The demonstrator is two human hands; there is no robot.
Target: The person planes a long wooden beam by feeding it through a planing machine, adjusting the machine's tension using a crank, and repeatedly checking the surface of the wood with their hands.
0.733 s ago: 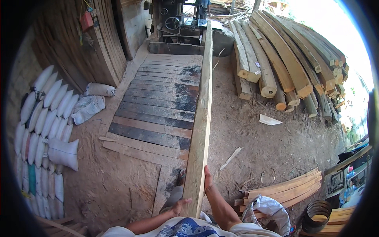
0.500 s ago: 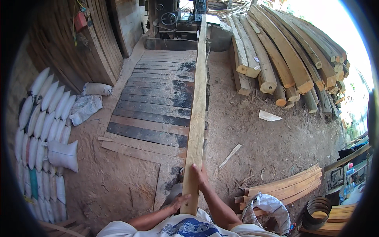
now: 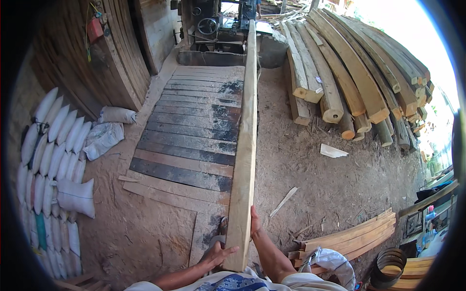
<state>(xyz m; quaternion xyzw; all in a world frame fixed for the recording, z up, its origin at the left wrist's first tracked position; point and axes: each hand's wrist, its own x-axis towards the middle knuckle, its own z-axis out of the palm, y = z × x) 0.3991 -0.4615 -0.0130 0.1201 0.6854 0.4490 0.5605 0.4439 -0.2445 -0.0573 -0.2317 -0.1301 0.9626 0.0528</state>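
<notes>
A: From the head view, where is the long plank point(image 3: 245, 145)?

B: It runs from about six o'clock near the person's chest up towards twelve o'clock, its far end reaching the sawing machine point(image 3: 218, 34). It lies above the right edge of the dark board walkway point(image 3: 189, 136).

A: And the hands?

B: The left hand point(image 3: 217, 254) sits at the plank's near end, on its seven o'clock side, fingers spread and pressed against the wood. The right hand point(image 3: 254, 222) is on the opposite face, slightly higher, wrapped on the plank's edge; its fingers are mostly hidden behind the wood, so their spread I cannot tell.

A: What lies around?

B: Stacked logs point(image 3: 349, 82) at one to two o'clock, white sacks point(image 3: 53, 150) piled at nine o'clock, and a pile of sawn boards point(image 3: 349, 235) at four o'clock beside a black bucket point(image 3: 391, 264). A pale offcut point(image 3: 332, 151) rests on the dirt at three o'clock.
</notes>
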